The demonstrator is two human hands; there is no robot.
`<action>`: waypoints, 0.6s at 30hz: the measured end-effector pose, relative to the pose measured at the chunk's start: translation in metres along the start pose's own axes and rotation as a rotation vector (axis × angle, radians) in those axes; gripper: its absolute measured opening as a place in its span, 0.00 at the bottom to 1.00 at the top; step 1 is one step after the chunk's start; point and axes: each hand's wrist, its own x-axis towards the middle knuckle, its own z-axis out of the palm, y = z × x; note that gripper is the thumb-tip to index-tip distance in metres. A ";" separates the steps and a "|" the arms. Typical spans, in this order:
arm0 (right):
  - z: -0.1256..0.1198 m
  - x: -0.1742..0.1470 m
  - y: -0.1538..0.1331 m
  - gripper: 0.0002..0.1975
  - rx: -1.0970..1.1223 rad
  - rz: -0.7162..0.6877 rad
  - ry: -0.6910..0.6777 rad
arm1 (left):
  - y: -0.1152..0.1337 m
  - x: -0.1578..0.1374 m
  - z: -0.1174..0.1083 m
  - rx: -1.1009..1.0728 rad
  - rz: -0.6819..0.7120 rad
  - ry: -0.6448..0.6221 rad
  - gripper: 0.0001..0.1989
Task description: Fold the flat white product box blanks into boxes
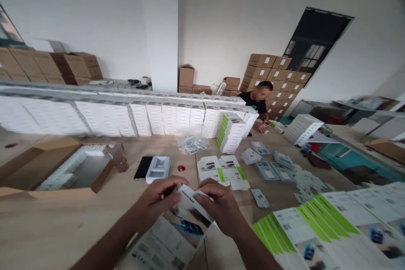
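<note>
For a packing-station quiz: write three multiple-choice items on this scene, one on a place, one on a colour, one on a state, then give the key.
1. Where does the black phone lie?
A. on the wooden table, beside the white tray
B. inside the open cardboard box
C. on the stacked white boxes

2. What colour is the stripe on the flat printed cartons at the right?
A. red
B. green
C. blue

3. What are the hands doing?
A. resting flat on the table
B. both holding one white carton
C. each holding a different thing

Key: 1 A, the phone lies by the tray; 2 B, the stripes are bright green; 3 B, left hand and right hand grip the same carton.
</note>
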 end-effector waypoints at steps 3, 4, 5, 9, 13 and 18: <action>-0.006 -0.002 -0.005 0.11 0.031 -0.018 -0.118 | 0.000 0.002 -0.001 -0.098 0.000 0.081 0.14; -0.007 -0.003 -0.006 0.14 0.052 -0.003 -0.180 | -0.001 0.002 -0.002 -0.130 0.004 0.124 0.14; -0.008 -0.005 -0.008 0.16 0.071 0.021 -0.239 | -0.002 0.003 -0.003 -0.159 0.006 0.163 0.13; -0.003 -0.014 -0.014 0.23 -0.033 0.053 -0.360 | -0.008 -0.001 -0.004 -0.231 0.002 0.214 0.13; 0.008 -0.024 -0.010 0.26 -0.195 -0.071 -0.391 | -0.009 -0.010 -0.006 -0.166 0.048 0.232 0.12; 0.009 -0.020 0.003 0.24 -0.198 -0.020 -0.233 | -0.006 -0.018 -0.015 0.267 0.186 0.103 0.12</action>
